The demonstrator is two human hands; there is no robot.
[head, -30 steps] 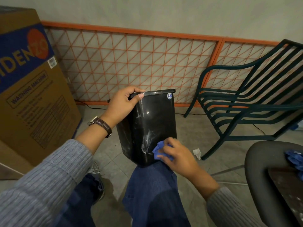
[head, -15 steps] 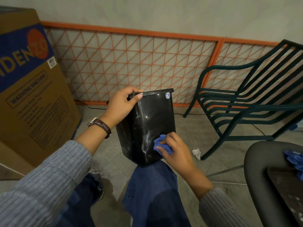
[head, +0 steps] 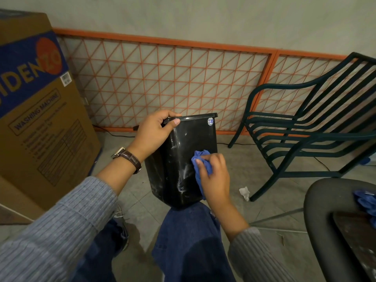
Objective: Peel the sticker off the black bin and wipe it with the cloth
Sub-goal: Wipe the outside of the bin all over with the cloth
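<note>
**One bin, one sticker, two hands at work**

There is one black bin (head: 183, 157), standing upright with its base resting on the person's right knee (head: 189, 226). One round white sticker (head: 210, 121) sits on the bin's facing wall, just under the rim at the upper right corner. One blue cloth (head: 200, 167) is pressed against that same wall, below the sticker and toward the bin's right edge. White smears show on the wall to the left of the cloth.

Two hands are on the bin. The left hand (head: 154, 133) is clamped on the rim at the bin's upper left corner, fingers curled over the edge and thumb flat on the outer face; a brown-strapped watch (head: 127, 157) is on that wrist. The right hand (head: 214, 178) is closed around the bunched cloth, fingers pointing up and left, pushing it onto the wall.

Right of the bin stands one dark green chair (head: 305, 127); left of it, one cardboard box (head: 34, 110). One scrap of white paper (head: 244, 192) lies on the floor by the bin's lower right.
</note>
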